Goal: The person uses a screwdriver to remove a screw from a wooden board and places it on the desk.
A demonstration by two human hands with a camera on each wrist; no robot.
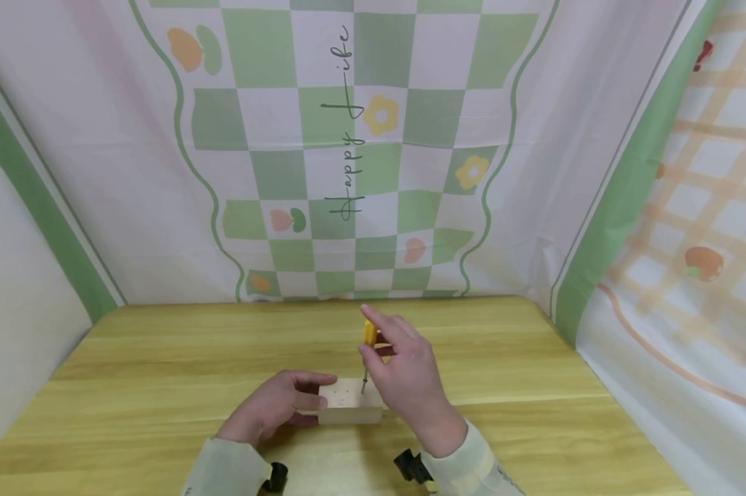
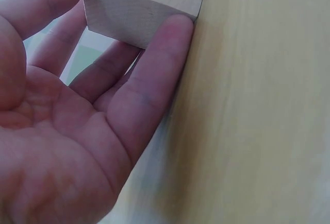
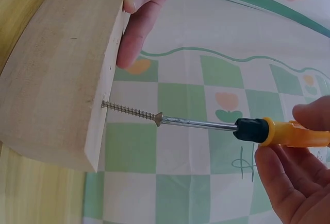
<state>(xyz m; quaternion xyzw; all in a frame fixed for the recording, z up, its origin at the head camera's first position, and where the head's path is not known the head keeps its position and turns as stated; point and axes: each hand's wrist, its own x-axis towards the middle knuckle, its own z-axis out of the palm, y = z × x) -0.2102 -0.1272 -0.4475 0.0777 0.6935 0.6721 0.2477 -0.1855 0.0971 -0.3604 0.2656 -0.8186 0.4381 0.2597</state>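
A pale wooden block rests on the table, with a few small dark holes in its top face. At its left end my left hand grips it between thumb and fingers; the left wrist view shows the fingertips against the block's end. My right hand pinches the yellow handle of a screwdriver with a black collar. The screwdriver stands nearly upright over the right part of the block. Its shaft meets the head of a screw, whose point is at the block's face and whose thread is mostly exposed.
The wood-grain table runs back to a hanging cloth with green checks and lettering. More patterned cloth hangs on the right. Black wrist mounts sit at both sleeves.
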